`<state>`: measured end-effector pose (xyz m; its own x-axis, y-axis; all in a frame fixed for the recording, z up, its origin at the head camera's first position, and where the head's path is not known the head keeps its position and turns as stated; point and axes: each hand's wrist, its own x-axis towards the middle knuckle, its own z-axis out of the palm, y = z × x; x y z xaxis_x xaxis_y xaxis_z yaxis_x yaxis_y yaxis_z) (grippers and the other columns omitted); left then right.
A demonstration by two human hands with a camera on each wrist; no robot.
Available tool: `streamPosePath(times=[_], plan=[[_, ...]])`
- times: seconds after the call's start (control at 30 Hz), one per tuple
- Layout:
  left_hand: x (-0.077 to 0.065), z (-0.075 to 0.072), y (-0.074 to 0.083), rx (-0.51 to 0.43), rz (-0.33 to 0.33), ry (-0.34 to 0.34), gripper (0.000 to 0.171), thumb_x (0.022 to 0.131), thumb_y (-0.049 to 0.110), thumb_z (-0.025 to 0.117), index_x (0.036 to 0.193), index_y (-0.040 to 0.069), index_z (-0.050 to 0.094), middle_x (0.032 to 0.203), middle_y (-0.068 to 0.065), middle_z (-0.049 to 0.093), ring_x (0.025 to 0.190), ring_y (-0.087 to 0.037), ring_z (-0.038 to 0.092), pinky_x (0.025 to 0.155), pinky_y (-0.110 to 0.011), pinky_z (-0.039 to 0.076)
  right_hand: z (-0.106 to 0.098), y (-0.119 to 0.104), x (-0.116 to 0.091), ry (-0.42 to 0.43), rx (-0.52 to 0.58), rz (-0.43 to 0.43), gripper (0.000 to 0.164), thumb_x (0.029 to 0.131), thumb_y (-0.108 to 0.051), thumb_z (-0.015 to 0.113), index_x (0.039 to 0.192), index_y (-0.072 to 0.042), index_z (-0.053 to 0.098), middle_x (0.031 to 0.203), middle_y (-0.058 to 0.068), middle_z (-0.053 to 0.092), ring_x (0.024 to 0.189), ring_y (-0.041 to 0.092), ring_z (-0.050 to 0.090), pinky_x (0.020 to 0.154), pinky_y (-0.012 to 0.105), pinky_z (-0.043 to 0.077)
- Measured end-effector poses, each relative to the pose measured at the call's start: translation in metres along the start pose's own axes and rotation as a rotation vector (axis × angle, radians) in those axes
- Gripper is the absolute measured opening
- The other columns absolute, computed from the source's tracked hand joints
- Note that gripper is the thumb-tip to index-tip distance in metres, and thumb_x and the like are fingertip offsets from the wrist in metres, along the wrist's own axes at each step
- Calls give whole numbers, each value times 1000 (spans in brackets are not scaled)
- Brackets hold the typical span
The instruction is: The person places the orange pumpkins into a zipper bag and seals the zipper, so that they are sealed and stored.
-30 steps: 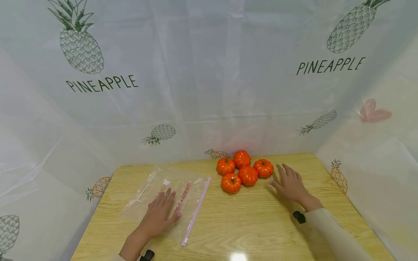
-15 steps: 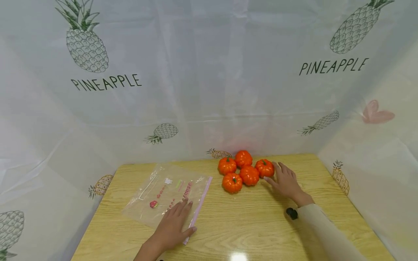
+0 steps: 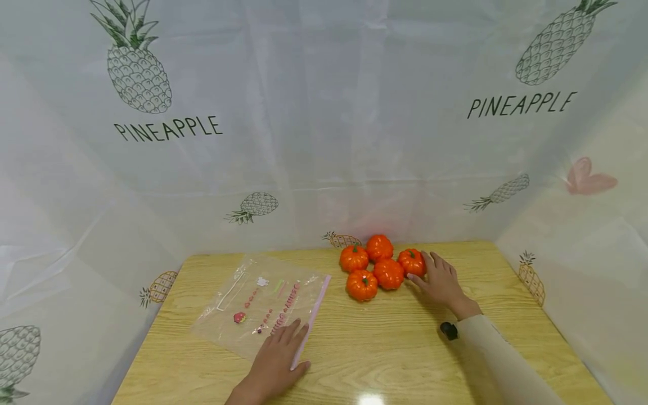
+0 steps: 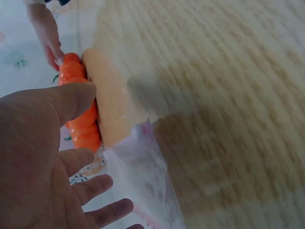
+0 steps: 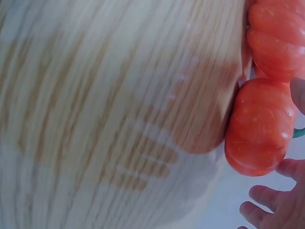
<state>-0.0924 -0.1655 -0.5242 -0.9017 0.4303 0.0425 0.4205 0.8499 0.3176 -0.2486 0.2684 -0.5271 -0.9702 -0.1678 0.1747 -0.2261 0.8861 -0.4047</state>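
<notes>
A clear zip bag (image 3: 233, 298) with pink print and a lilac zip edge (image 3: 320, 301) lies flat at the left of the table. Over its near right corner is my left hand (image 3: 275, 360), fingers spread; in the left wrist view the bag's corner (image 4: 143, 162) stands just beyond the fingers, ungripped. Several orange toy pumpkins (image 3: 388, 274) with green stems cluster at the back. My right hand (image 3: 442, 284) is at the rightmost pumpkin (image 3: 411, 262). The right wrist view shows one fingertip at that pumpkin's (image 5: 259, 126) edge, the other fingers extended, the thumb partly cut off.
The wooden table (image 3: 395, 349) meets a pale pineapple-print curtain (image 3: 324, 140) at the back and both sides. The pumpkins sit close to the back edge. A dark wrist device (image 3: 449, 331) shows at the right cuff.
My left hand has slid right and nearer across the bag, uncovering its print. My right hand has moved left until it reaches the rightmost pumpkin. The pumpkins keep their arrangement.
</notes>
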Motion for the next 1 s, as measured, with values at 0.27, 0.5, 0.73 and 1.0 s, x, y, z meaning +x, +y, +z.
streamPosePath(times=[0.27, 0.5, 0.73, 1.0], plan=[[0, 4, 3, 66, 20, 7, 68, 95, 40, 75, 153, 11, 56, 158, -19, 50, 131, -39, 57, 104, -63, 49, 4, 0, 2, 2, 4, 4, 79, 103, -38, 67, 156, 9, 34, 154, 45, 34, 138, 68, 34, 112, 79, 25], [2, 7, 3, 74, 19, -6, 56, 96, 35, 74, 146, 11, 63, 157, -19, 50, 129, -38, 58, 99, -62, 52, 6, 1, 5, -3, 24, 9, 80, 104, -37, 66, 158, 10, 30, 155, 44, 32, 140, 67, 31, 114, 78, 21], [4, 11, 0, 52, 19, 41, 47, 95, 29, 77, 137, 9, 68, 151, -19, 56, 125, -36, 61, 92, -53, 58, 9, 2, 7, 32, 14, 7, 79, 102, -33, 69, 155, 12, 33, 152, 44, 37, 138, 67, 35, 113, 78, 24], [8, 14, -4, -8, 10, 110, 35, 94, 13, 76, 127, 3, 69, 133, -13, 67, 121, -35, 64, 86, -48, 61, 18, 3, 12, 108, 26, 18, 73, 98, -29, 75, 147, 11, 40, 146, 40, 46, 133, 63, 41, 110, 77, 30]])
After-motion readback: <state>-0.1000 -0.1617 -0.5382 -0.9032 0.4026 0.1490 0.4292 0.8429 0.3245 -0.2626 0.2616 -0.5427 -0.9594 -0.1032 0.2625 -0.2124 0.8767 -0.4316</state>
